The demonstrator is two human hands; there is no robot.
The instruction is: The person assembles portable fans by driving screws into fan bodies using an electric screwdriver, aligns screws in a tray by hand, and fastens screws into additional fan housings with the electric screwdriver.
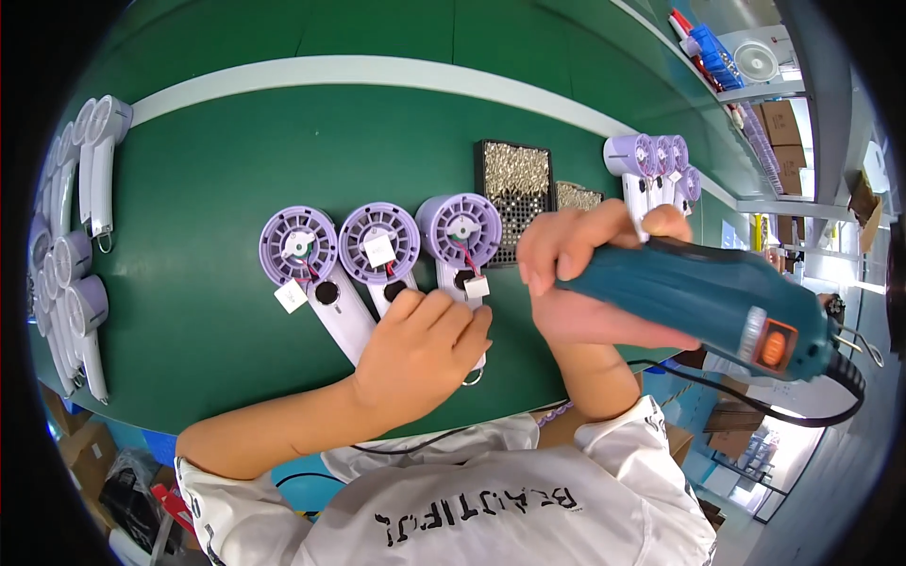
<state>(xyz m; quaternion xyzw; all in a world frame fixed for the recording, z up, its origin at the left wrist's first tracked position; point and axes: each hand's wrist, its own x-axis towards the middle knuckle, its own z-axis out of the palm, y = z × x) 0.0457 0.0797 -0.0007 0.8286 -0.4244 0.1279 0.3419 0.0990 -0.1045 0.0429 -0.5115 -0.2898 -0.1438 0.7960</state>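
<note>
Three white handheld fans with purple round heads lie side by side before me: a left fan (332, 316), a middle fan (354, 219) and a right fan (431, 215). Their open heads show wires and small white tags. My left hand (415, 354) is closed over the handles of the middle and right fans; its fingertips are partly hidden. In my right hand (571, 247) is a teal electric screwdriver (689, 292), gripped around its front end. It is held above the table to the right of the fans, its orange switch facing me. The hand hides its tip.
A black screw tray (479, 170) full of small screws stands behind the right fan, with a smaller heap of screws (578, 196) beside it. More fans (627, 156) stand at the back right. Stacked fans (87, 307) line the left edge. The screwdriver's black cord (783, 415) loops at right.
</note>
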